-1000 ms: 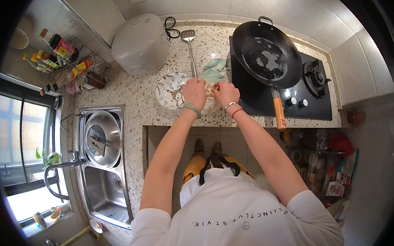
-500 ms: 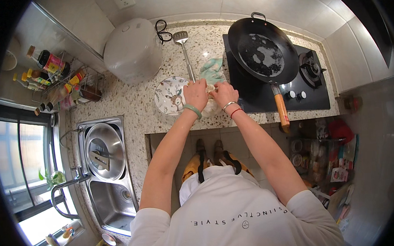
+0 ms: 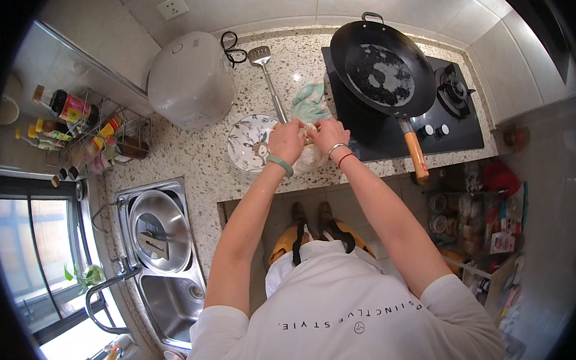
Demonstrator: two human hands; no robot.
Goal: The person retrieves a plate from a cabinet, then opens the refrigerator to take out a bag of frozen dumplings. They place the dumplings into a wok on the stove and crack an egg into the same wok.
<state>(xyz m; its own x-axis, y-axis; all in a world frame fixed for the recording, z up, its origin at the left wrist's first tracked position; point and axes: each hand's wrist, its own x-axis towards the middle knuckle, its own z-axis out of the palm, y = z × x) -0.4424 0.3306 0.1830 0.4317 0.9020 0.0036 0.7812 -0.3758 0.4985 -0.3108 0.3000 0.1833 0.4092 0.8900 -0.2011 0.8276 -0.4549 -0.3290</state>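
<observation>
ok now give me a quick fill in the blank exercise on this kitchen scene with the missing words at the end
1. The patterned plate lies to the ____ of the left hand.
2. The right hand has a red cord around its ____.
3. The black wok has a long handle made of ____.
4. The slotted end of the spatula points ____ the person.

Missing words: left; wrist; wood; away from

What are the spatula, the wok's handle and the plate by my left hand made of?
Spatula: probably stainless steel, polished, given its silvery shine. Wok's handle: likely varnished wood, going by its warm orange-brown gloss. Plate: perhaps glazed ceramic, white with printed motifs; melamine is possible.
</observation>
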